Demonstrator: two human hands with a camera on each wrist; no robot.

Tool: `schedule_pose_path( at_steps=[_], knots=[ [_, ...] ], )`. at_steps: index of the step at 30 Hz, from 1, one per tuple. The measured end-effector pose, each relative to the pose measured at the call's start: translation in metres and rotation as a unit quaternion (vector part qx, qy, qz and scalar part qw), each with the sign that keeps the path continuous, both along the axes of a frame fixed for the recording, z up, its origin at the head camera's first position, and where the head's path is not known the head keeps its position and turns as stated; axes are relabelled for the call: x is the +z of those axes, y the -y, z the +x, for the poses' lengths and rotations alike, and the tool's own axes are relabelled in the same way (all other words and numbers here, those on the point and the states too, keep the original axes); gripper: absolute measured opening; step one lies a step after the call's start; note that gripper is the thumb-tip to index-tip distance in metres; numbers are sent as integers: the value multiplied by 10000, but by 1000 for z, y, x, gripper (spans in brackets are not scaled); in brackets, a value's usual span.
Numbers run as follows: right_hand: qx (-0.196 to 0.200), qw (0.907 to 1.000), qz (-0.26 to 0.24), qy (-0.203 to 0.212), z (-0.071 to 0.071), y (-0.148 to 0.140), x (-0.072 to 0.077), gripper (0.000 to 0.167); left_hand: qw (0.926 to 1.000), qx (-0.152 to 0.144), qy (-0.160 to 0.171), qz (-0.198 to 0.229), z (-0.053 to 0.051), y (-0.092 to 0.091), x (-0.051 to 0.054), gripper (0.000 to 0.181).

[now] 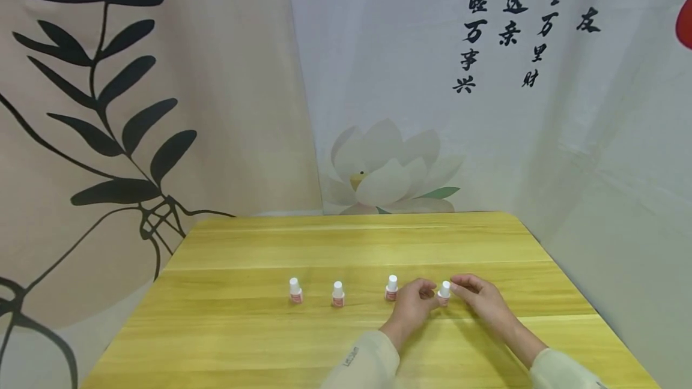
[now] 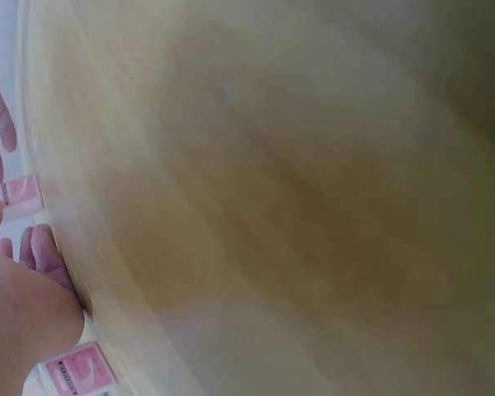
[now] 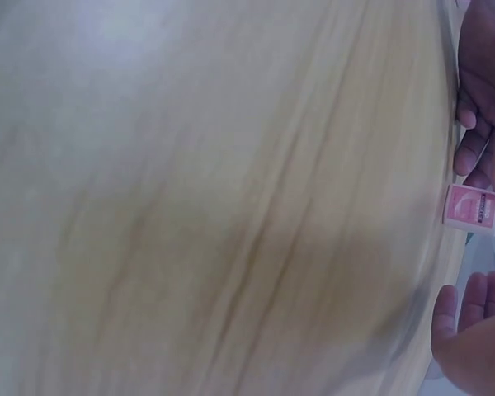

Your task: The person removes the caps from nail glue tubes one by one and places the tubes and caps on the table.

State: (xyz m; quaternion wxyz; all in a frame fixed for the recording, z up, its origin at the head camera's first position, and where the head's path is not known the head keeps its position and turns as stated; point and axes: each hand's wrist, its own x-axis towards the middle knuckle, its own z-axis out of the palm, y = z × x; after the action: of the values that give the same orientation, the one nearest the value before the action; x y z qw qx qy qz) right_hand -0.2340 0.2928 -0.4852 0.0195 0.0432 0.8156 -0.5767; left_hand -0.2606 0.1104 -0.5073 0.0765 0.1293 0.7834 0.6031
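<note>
Four-sided-looking small white bottles with pink labels stand upright in a loose row on the table. My left hand (image 1: 414,308) is beside the rightmost bottle (image 1: 444,294), its thumb tip at the bottle's left side; whether they touch I cannot tell. To the right of that bottle is my right hand (image 1: 483,300), fingers loosely bent and apart from it. The right wrist view shows this bottle (image 3: 473,210) between the left hand (image 3: 485,91) and the right hand (image 3: 478,334). Just left of my left hand stands another bottle (image 1: 391,288); its label (image 2: 81,370) shows in the left wrist view.
Further left stand a bottle (image 1: 337,295) and the leftmost bottle (image 1: 295,290). All are on a yellow wood-grain table (image 1: 227,341). Behind it hangs a printed cloth (image 1: 243,107) with leaves, a lotus and black characters.
</note>
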Motion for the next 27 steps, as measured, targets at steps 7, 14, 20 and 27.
schedule_pose_path(
  at_steps=[7,14,20,27],
  knots=[
    [14,9999,-126,-6,-4,1,-4,53,9997,17,-183,-181,-4,-1,-2,34],
    [-10,9999,-95,-30,-6,2,-6,49,9992,55,-239,-309,-7,-3,-5,29],
    [10,9999,-105,-62,-5,4,-6,48,9984,124,-358,-416,-9,-5,-7,18],
    [-21,10000,-47,-75,-7,5,-7,47,9989,160,-312,-306,-8,-5,-5,13]
  ],
)
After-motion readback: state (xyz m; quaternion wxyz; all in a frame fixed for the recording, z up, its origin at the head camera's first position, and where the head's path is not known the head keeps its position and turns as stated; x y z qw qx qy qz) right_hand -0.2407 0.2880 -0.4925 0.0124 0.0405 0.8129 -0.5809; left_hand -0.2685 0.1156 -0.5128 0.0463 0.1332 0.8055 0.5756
